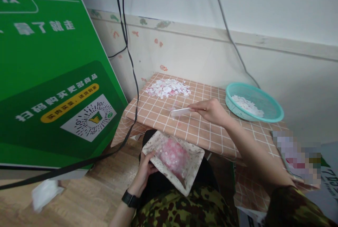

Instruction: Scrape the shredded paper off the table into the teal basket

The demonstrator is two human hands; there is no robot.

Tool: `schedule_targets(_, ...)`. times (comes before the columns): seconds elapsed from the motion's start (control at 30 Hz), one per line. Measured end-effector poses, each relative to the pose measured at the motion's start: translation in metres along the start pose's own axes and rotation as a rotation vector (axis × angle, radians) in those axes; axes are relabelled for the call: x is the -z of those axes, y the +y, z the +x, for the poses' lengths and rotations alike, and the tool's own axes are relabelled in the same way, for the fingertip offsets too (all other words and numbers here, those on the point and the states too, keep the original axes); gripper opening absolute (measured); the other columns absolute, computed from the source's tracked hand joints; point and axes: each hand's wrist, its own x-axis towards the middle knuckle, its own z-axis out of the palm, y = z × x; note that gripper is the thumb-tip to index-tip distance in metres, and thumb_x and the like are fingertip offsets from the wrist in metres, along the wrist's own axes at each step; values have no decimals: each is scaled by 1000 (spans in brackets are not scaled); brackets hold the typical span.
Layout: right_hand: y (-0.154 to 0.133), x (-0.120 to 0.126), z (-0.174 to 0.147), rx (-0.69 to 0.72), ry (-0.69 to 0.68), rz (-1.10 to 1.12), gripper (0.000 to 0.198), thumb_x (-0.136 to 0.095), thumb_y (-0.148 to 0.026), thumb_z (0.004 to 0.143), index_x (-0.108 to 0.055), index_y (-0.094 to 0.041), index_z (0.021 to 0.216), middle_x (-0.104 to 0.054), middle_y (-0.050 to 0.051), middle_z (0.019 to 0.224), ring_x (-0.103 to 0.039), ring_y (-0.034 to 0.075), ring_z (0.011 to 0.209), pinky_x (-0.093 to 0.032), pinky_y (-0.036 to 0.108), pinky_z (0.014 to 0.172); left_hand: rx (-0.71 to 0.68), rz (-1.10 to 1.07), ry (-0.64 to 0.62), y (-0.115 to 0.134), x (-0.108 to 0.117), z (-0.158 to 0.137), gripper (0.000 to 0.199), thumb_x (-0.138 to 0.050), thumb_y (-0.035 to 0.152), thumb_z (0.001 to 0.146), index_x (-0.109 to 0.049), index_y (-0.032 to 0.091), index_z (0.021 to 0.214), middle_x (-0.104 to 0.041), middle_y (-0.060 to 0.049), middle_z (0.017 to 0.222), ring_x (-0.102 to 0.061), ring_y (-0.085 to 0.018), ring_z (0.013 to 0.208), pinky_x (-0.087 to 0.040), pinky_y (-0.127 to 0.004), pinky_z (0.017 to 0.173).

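Observation:
My left hand grips the near left edge of a speckled, paper-like tray over my lap, just below the table's front edge. Inside the tray lies a heap of pink and clear bits. Over the checked tablecloth, my right hand pinches a flat white strip. The strip's edge rests low at the cloth, beside a few thin clear scraps. A pile of small white and pink pieces lies farther back on the table.
A turquoise mesh basket holding white pieces stands at the table's right. A black cable hangs across the left, before a green sign panel. A white bag lies on the wooden floor. The wall borders the table's back.

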Motion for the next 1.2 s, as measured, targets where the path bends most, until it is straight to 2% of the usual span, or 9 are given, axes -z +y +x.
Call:
schedule_targets(0.17, -4, -2, -5, -20, -56, 54, 27, -52, -23, 85, -68, -27, 107, -71, 1, 99, -67, 17, 83, -51, 26, 72, 8, -9, 3, 3, -3, -4, 54, -62, 37, 75, -44, 24, 125, -68, -10, 98, -67, -23, 74, -54, -39, 60)
schedule_targets(0.33, -5, 22, -37, -121, -52, 90, 24, -54, -28, 84, -70, -28, 102, -70, 1, 99, -67, 19, 83, -54, 30, 73, 3, -14, 2, 2, -2, -4, 53, -62, 37, 75, -45, 24, 124, -68, -10, 97, -67, -23, 74, -55, -39, 60)
schedule_targets(0.47, 6, 29, -72, -365, 103, 69, 26, -58, -37, 81, -72, -24, 99, -72, 4, 92, -68, 21, 74, -55, 31, 62, -22, -4, -36, -1, 1, -3, 54, -61, 39, 75, -44, 25, 124, -66, -10, 103, -67, -24, 78, -55, -43, 64)
schedule_targets(0.57, 17, 17, -92, -589, 245, 74, 34, -61, -43, 78, -71, -19, 100, -72, 8, 87, -67, 23, 67, -53, 33, 54, -46, 13, -31, -2, 2, -2, 54, -61, 40, 75, -43, 27, 124, -64, -10, 107, -67, -24, 79, -55, -45, 64)
schedule_targets(0.67, 22, -1, -102, -690, 309, 174, 39, -62, -45, 76, -71, -18, 101, -72, 8, 87, -66, 25, 68, -53, 33, 52, -62, 14, -22, 0, 2, -5, 53, -60, 39, 76, -42, 28, 124, -64, -9, 107, -67, -23, 77, -55, -44, 64)
schedule_targets(0.77, 22, -12, -104, -713, 310, 299, 39, -64, -45, 74, -71, -18, 101, -71, 9, 92, -66, 25, 72, -54, 33, 53, -55, -3, -9, 6, -1, -11, 50, -59, 37, 77, -42, 26, 123, -65, -9, 103, -67, -23, 76, -55, -42, 63)
schedule_targets(0.93, 16, -19, -97, -771, 401, 392, 41, -64, -44, 74, -69, -16, 103, -71, 9, 94, -66, 26, 76, -55, 36, 59, -48, -30, 42, 20, -8, -21, 48, -58, 34, 77, -45, 24, 121, -67, -8, 98, -67, -22, 75, -55, -38, 61)
schedule_targets(1.1, -15, -34, -90, -696, 243, 530, 33, -62, -42, 77, -71, -21, 100, -71, 6, 96, -67, 25, 79, -55, 33, 61, -50, -10, 49, 27, -5, -20, 47, -58, 37, 77, -47, 24, 120, -67, -9, 99, -67, -24, 77, -55, -43, 63)
schedule_targets(1.2, -25, -33, -85, -654, 179, 561, 29, -61, -42, 77, -72, -24, 98, -71, 5, 95, -67, 24, 80, -55, 32, 60, -58, -2, 28, 28, 0, -20, 47, -58, 38, 76, -47, 24, 120, -67, -9, 100, -67, -25, 79, -54, -44, 64)
